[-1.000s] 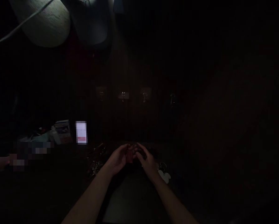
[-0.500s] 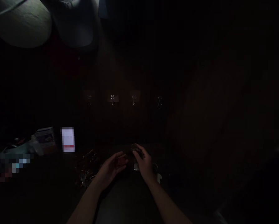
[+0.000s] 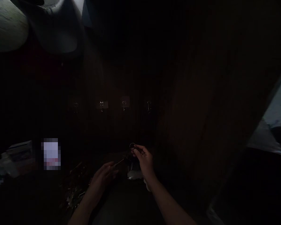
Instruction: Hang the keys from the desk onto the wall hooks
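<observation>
The scene is very dark. In my right hand [image 3: 145, 159], thumb and fingers pinch a small metal ring [image 3: 132, 145], like a key ring. My left hand [image 3: 105, 173] is lower and to the left, back upward; a thin metal piece [image 3: 119, 162] runs from its fingertips toward the ring. That piece looks like a key blade, and its dark far end is hard to make out. Below the right hand lies a pale, shiny object [image 3: 135, 175], partly covered by the wrist. A heap of small shiny items [image 3: 72, 197] sits beside the left forearm.
Several metal hooks [image 3: 101, 105] are fixed in a row on the dark panel ahead. A box [image 3: 20, 156] and a bright blurred-out rectangle [image 3: 51, 154] stand at left. Caps or bags [image 3: 56, 34] hang upper left. Light-coloured fabric [image 3: 278, 106] shows at right.
The view has swung right, so the surroundings slide left. The ring now shows clearly at my right fingertips. My left hand has turned its back upward, with the thin metal piece at its fingertips.
</observation>
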Demonstrator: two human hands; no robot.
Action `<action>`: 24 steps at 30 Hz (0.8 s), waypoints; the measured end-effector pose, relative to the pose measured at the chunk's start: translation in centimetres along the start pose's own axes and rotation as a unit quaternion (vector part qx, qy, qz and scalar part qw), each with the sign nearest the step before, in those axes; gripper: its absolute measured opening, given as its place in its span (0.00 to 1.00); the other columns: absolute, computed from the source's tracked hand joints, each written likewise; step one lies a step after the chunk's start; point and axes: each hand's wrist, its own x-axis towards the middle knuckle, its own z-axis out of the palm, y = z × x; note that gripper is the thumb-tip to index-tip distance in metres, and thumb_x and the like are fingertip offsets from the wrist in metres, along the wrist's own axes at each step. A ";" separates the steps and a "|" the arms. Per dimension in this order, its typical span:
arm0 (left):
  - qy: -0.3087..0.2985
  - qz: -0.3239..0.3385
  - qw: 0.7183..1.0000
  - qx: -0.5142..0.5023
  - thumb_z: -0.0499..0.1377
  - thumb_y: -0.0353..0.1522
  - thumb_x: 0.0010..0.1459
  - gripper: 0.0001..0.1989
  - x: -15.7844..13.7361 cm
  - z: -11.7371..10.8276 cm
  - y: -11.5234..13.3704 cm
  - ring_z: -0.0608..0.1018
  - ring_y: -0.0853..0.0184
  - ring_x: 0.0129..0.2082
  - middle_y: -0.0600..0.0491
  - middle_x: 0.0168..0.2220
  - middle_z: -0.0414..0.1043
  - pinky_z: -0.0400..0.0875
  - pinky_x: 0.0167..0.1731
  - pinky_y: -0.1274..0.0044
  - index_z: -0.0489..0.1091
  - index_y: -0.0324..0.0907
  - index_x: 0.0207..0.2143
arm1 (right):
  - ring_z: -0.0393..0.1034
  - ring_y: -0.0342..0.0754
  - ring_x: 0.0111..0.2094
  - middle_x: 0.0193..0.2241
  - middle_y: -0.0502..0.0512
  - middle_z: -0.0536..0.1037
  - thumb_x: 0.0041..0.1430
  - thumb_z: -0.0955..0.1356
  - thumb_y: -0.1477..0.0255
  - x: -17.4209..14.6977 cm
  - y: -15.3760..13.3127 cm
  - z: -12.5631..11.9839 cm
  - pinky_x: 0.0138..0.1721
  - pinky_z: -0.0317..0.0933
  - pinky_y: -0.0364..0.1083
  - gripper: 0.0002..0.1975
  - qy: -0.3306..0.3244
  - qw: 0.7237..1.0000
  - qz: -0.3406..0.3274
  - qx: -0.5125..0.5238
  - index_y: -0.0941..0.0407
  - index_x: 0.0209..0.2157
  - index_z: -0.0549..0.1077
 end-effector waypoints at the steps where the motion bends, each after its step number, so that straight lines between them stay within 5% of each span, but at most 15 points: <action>1: 0.022 0.013 1.000 0.004 0.61 0.38 0.47 0.16 0.1 0.0 0.0 0.78 0.61 0.39 0.45 0.42 0.75 0.69 0.41 0.71 0.70 0.41 0.39 | 0.74 0.48 0.32 0.33 0.56 0.79 0.46 0.70 0.63 0.6 -0.5 -0.3 0.33 0.68 0.47 0.14 0.007 1.000 -0.006 -0.004 0.56 0.34 0.73; 8: 0.145 0.151 0.969 0.130 0.61 0.44 0.44 0.19 0.0 -0.4 0.4 0.78 0.63 0.31 0.51 0.31 0.76 0.71 0.34 0.74 0.69 0.41 0.36 | 0.73 0.44 0.32 0.35 0.55 0.78 0.46 0.69 0.66 6.5 -5.0 -1.7 0.31 0.65 0.44 0.13 0.096 0.993 -0.074 -0.009 0.57 0.35 0.72; 24: 0.150 0.187 0.926 0.290 0.57 0.47 0.47 0.20 -0.7 0.0 0.3 0.77 0.61 0.31 0.53 0.28 0.74 0.69 0.31 0.74 0.68 0.44 0.37 | 0.70 0.40 0.26 0.28 0.50 0.77 0.44 0.69 0.68 15.3 -8.2 -1.3 0.24 0.61 0.38 0.12 0.145 0.984 -0.106 0.001 0.57 0.33 0.71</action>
